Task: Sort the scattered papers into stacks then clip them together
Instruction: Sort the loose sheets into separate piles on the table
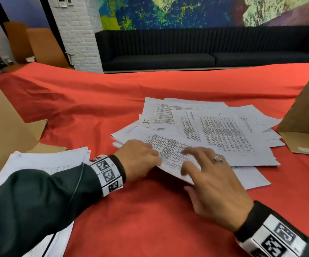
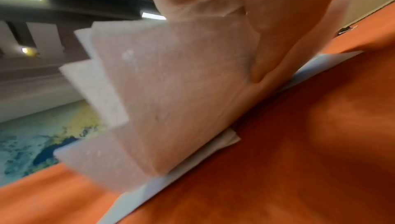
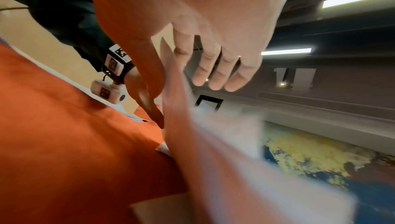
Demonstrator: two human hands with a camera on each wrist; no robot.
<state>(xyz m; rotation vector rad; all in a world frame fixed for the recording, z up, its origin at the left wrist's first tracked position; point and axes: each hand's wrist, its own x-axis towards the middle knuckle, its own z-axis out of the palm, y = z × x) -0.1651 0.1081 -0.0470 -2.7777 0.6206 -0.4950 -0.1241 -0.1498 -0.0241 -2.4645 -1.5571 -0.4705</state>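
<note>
Fingers (image 1: 148, 151) of the left hand (image 1: 139, 158) are curling over the near-left edge of a printed sheet (image 1: 170, 154), thumb under it, pinching and lifting that edge off the red tablecloth (image 1: 150, 219). The right hand (image 1: 211, 184) is hovering over the same sheet, fingers spread and relaxed, gripping nothing. The sheet is lying at the near edge of the scattered papers (image 1: 215, 130) mid-table. A sorted stack (image 1: 51, 160) is sitting at the left, partly under the dark sleeve (image 1: 38, 197). Cardboard panels (image 1: 306, 108) are standing at both sides.
</note>
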